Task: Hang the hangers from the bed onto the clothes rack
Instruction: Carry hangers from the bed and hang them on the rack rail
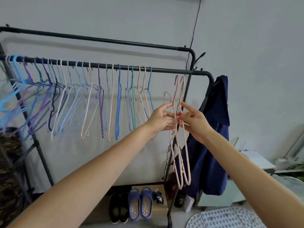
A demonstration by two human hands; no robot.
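Note:
A black clothes rack [172, 71] spans the view, its lower rail carrying several blue, purple, green and cream hangers [100, 99]. Just below the rail's bare right end I hold a small bunch of pale pink hangers [181, 155], hooks up, bodies hanging down. My left hand [160, 119] pinches the bunch from the left at the neck. My right hand [193, 120] pinches it from the right, fingers meeting the left hand's. The hooks sit below the rail without touching it.
A second, higher rail [102, 40] runs behind. A dark blue garment [212, 145] hangs on the rack's right post. Blue slippers [139, 204] and black shoes [117, 209] lie on the floor below. A patterned bed corner [227, 218] shows bottom right.

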